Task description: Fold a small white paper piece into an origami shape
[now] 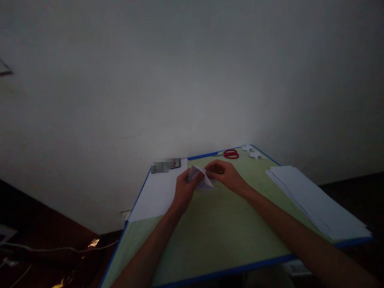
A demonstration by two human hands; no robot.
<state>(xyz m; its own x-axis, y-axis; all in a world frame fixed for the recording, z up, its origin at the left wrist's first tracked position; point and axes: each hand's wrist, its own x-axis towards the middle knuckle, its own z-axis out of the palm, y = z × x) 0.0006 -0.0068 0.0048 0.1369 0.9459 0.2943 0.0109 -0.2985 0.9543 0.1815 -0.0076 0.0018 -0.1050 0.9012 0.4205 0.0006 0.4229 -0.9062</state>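
A small piece of folded white paper [201, 178] with pointed corners is held above the table's middle. My left hand [185, 188] grips its left side, with the thumb lying across the front. At the upper right edge of the paper, the fingertips of my right hand [225, 174] are pinched together on it. The exact contact of those fingertips is small and dim. Beyond my right hand lies a pair of red-handled scissors [231, 154], its blades pointing left.
On the green table [228, 228] with blue edging, a stack of white paper [315, 200] lies at right. Small folded paper pieces [255, 154] sit at the far right corner. A white sheet [153, 200] lies at left, near a blurred-out object [165, 165]. The wall [192, 80] stands behind.
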